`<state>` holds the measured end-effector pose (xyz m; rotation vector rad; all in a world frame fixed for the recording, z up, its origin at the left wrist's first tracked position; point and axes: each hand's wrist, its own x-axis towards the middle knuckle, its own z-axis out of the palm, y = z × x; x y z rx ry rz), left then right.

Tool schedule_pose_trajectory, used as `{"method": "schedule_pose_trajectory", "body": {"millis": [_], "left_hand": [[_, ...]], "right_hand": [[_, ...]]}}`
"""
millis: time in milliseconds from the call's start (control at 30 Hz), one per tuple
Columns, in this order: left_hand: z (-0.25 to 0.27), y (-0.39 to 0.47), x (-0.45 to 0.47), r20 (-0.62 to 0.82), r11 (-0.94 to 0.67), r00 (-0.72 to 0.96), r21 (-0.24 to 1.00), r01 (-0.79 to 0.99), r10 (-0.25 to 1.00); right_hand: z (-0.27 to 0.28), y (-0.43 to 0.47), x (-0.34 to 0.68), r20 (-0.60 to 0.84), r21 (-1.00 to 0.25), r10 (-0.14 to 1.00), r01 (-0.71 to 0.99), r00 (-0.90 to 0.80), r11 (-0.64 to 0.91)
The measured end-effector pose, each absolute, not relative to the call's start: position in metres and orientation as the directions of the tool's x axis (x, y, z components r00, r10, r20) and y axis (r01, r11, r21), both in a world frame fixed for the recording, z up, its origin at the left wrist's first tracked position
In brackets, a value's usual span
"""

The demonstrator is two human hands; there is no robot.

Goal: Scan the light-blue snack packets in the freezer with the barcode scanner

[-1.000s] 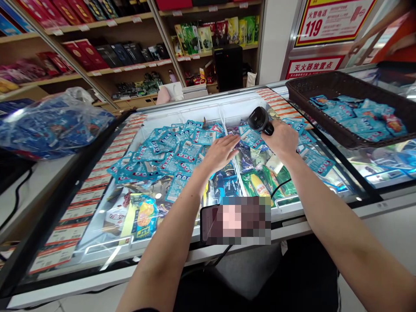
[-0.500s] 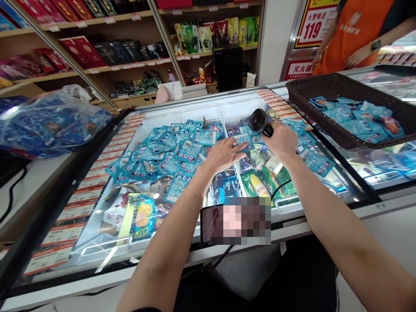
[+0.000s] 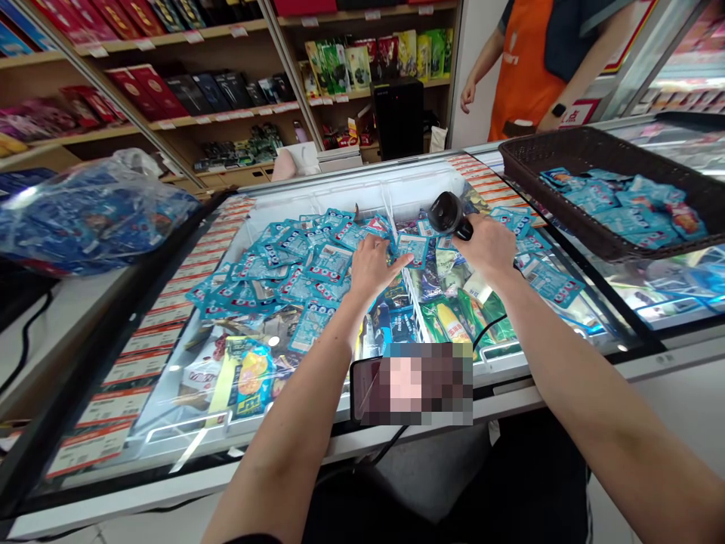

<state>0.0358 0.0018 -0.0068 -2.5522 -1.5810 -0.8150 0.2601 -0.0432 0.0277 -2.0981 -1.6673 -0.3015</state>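
My right hand [image 3: 492, 243] is wrapped round the handle of a black barcode scanner [image 3: 447, 214], its head tilted over the freezer's glass top. To the left, my left hand [image 3: 372, 268] lies at the edge of a spread pile of blue snack packets [image 3: 283, 257], thumb stuck out and fingers slightly bent, with nothing visible in it. Whether its fingertips touch a packet I cannot tell. A single blue packet [image 3: 411, 249] lies just beyond the thumb, below the scanner head. More blue packets [image 3: 549, 279] lie right of my right hand.
A brown basket [image 3: 566, 215] with blue packets stands at the right. At the left sits a clear plastic bag [image 3: 96, 211] of blue packets. A phone [image 3: 368, 389] leans at the front edge. A person in an orange apron [image 3: 524, 68] stands behind; stocked shelves line the back.
My left hand has moved left, away from the packet below the scanner, towards the pile. The scanner has shifted slightly left. The person in the apron has moved left and turned.
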Motion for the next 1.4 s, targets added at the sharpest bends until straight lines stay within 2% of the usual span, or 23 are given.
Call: {"method": "schedule_pose_trajectory", "body": {"millis": [300,567,733,800,900,1033,1100,1200,1400], "left_hand": [[-0.003,-0.007,0.037,0.407,-0.523,0.417,0.196,0.829,0.813],[-0.009,0.008,0.031,0.411,-0.49,0.346,0.324,0.809,0.843],[-0.008,0.0,0.034,0.411,-0.544,0.427,0.224,0.809,0.805],[-0.008,0.001,0.034,0.406,-0.565,0.453,0.22,0.795,0.794],[-0.011,0.009,0.03,0.427,-0.55,0.4,0.323,0.77,0.811],[-0.013,0.021,0.021,0.461,-0.417,0.133,0.597,0.686,0.878],[-0.013,0.024,0.016,0.466,-0.371,0.02,0.677,0.636,0.885],[-0.013,0.025,0.012,0.514,-0.402,-0.031,0.705,0.584,0.857],[-0.013,0.021,0.015,0.545,-0.49,0.015,0.739,0.462,0.838]], "right_hand": [[0.024,-0.043,0.258,0.437,-0.199,0.876,0.972,0.204,-0.127],[0.023,-0.043,0.257,0.401,-0.191,0.896,0.974,0.189,-0.12],[0.023,-0.045,0.255,0.411,-0.179,0.895,0.978,0.176,-0.109],[0.023,-0.045,0.254,0.409,-0.178,0.896,0.978,0.172,-0.106],[0.023,-0.046,0.253,0.412,-0.167,0.897,0.981,0.159,-0.097],[0.023,-0.047,0.251,0.434,-0.13,0.894,0.99,0.11,-0.058],[0.023,-0.049,0.249,0.45,-0.108,0.891,0.994,0.061,-0.014],[0.022,-0.051,0.247,0.477,-0.057,0.876,0.993,-0.068,0.108],[0.022,-0.054,0.244,0.517,0.018,0.816,0.956,-0.259,0.292]]}}
